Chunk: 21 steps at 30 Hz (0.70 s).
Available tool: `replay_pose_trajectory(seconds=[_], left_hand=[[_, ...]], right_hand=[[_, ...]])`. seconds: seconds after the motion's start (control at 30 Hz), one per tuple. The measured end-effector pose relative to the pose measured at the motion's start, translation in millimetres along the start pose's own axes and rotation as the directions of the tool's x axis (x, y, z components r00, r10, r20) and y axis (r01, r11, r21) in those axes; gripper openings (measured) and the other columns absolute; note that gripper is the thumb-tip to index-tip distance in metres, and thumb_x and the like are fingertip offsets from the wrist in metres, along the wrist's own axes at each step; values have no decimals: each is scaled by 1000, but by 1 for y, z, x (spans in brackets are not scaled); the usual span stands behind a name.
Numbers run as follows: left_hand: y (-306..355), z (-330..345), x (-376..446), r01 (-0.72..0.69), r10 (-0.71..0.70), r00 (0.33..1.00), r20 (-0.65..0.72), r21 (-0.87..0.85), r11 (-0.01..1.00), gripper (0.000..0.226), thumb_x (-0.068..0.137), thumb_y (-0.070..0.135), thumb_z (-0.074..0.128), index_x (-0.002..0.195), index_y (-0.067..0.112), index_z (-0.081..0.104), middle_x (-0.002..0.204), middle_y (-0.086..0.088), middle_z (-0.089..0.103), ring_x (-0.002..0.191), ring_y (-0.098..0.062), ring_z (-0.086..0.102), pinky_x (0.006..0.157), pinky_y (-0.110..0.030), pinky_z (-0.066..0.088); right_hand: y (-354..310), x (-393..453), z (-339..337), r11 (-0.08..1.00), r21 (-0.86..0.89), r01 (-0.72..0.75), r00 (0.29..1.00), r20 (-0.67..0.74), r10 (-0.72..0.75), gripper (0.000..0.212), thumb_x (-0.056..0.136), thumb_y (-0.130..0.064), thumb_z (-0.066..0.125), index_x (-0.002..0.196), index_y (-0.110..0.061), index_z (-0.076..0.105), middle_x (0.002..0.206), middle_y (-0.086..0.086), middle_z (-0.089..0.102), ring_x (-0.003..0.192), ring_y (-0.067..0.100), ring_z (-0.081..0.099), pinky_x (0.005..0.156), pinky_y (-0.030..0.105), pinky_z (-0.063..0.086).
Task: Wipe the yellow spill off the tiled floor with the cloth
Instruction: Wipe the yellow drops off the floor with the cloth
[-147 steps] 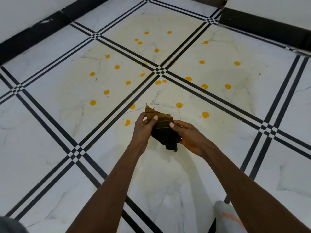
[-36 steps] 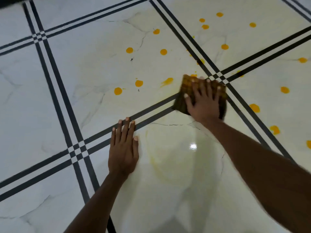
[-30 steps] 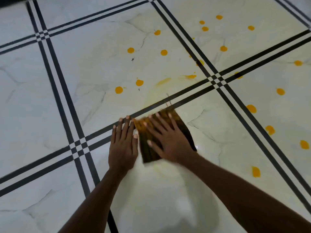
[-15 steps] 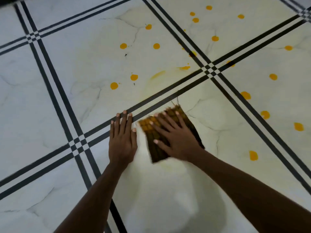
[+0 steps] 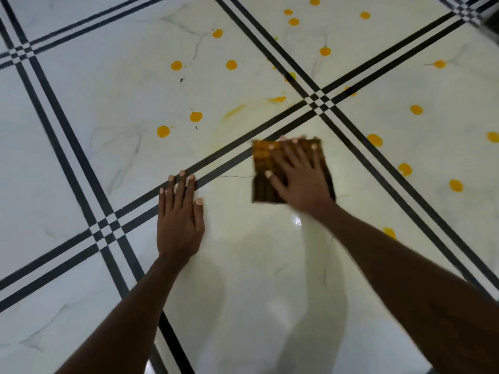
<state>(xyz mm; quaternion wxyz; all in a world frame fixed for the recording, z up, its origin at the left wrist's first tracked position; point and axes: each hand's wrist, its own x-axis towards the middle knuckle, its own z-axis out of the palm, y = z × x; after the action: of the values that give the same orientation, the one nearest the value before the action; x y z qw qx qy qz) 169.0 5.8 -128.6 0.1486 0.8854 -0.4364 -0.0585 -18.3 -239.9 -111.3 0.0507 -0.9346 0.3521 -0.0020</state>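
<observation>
A folded brown cloth (image 5: 263, 168), stained yellow along its far edge, lies flat on the white tiled floor (image 5: 81, 109) just below a black double tile line. My right hand (image 5: 299, 175) presses on it with straight, spread fingers and is motion-blurred. My left hand (image 5: 179, 214) rests flat on the floor to the cloth's left, fingers straight and together. Several round yellow spill drops (image 5: 163, 131) dot the tiles beyond and to the right of the cloth. Two smeared yellow streaks (image 5: 235, 110) lie just beyond the line.
Black double lines cross the floor, meeting at a junction (image 5: 318, 99) beyond the cloth and another (image 5: 106, 228) left of my left hand. The near floor is glossy, with a faint yellowish film. A dark skirting corner (image 5: 490, 22) shows top right.
My right hand has slid the cloth away from my left hand, to the right and slightly forward toward the line. The left hand has stayed planted.
</observation>
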Motion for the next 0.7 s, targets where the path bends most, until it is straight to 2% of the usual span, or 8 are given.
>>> replay_pose_trajectory(seconds=[0.17,0.27,0.37,0.4,0.47,0.57,0.63,0.7], left_hand=[[-2,1,0,-6,6,1000,-28,6,1000,59,110,37,23,165,15,19,174,-4,14,162,-22,5,131,-50,11],[-1,-1,-3,-13,14,1000,-28,21,1000,60,110,38,22,164,14,20,173,-7,16,162,-24,6,130,-51,13],[0,0,1,-39,39,999,-8,22,999,61,109,39,21,164,12,20,173,-7,15,162,-25,6,131,-49,9],[2,-1,1,-36,37,999,-7,14,999,61,109,39,21,163,11,23,173,-8,18,162,-26,8,131,-49,9],[5,-6,4,-13,13,1000,-13,-19,1000,60,109,40,22,159,9,32,169,-13,27,160,-31,15,130,-52,11],[20,-12,25,-96,95,994,-48,-23,995,56,108,34,27,153,3,41,163,-18,37,155,-39,24,129,-55,11],[47,-4,41,-231,230,973,-23,-40,972,54,108,30,30,154,3,41,164,-18,37,155,-38,26,129,-56,14],[89,11,49,-342,351,934,67,-111,933,56,108,31,30,158,8,35,168,-12,30,159,-33,19,129,-54,15]], right_hand=[[33,-121,-9,937,42,-348,937,-27,349,68,107,-59,23,166,-26,20,176,8,12,163,32,4,126,67,8],[-30,-164,-1,998,64,3,997,83,-9,67,106,-60,30,166,-29,24,176,5,11,164,30,0,123,72,9],[-8,-104,-3,931,70,358,930,62,-362,66,105,-63,35,164,-34,27,176,-1,14,164,24,5,127,67,3],[17,-80,-5,941,57,334,941,39,-336,65,104,-64,36,162,-33,32,175,0,20,163,25,10,128,66,5],[79,-58,-6,1000,18,23,999,-35,-22,66,105,-66,29,159,-30,41,173,3,27,161,28,19,126,67,10],[137,-110,-9,897,49,-439,893,-92,441,69,106,-64,15,162,-28,34,173,7,24,161,32,18,127,65,9],[112,-168,-6,850,79,-521,848,-66,526,67,107,-59,18,166,-27,23,175,10,19,163,33,10,127,66,8],[52,-203,-1,894,54,-446,895,-7,447,65,108,-56,22,166,-27,21,176,10,13,163,33,3,127,67,6]])
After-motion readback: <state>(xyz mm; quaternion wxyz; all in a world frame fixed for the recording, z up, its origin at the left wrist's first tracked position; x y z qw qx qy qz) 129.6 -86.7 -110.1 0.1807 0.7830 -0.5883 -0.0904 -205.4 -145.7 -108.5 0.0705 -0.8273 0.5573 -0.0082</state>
